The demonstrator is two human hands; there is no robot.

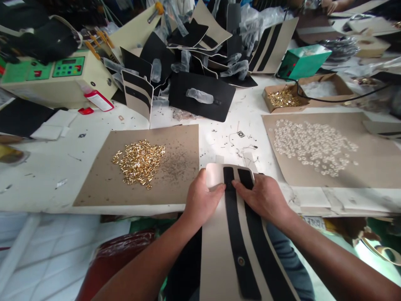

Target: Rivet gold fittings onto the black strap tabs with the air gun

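Observation:
A long beige panel with two black stripes (pixel 216 251) lies over my lap, its rounded far end up at the table edge. My left hand (pixel 205 196) grips that end from the left, thumb lying on the nearer black stripe. From the right, my right hand (pixel 261 194) grips it too, thumb pressed by a small dark spot on the same stripe. The fingers of both hands are hidden beneath the panel. Lower on that stripe sits a round metal eyelet (pixel 241 261). Left of my hands, a heap of gold metal fittings (pixel 140 162) rests on brown paper (pixel 97 184).
Small pale rings (pixel 310 144) are spread on brown paper (pixel 369 171) at right. Behind stand stacked black and beige panels (pixel 202 94), a cardboard box of gold pieces (pixel 283 100), a green box (pixel 303 60) and a machine with green control panels (pixel 59 79). Another person's hand (pixel 329 6) shows far right.

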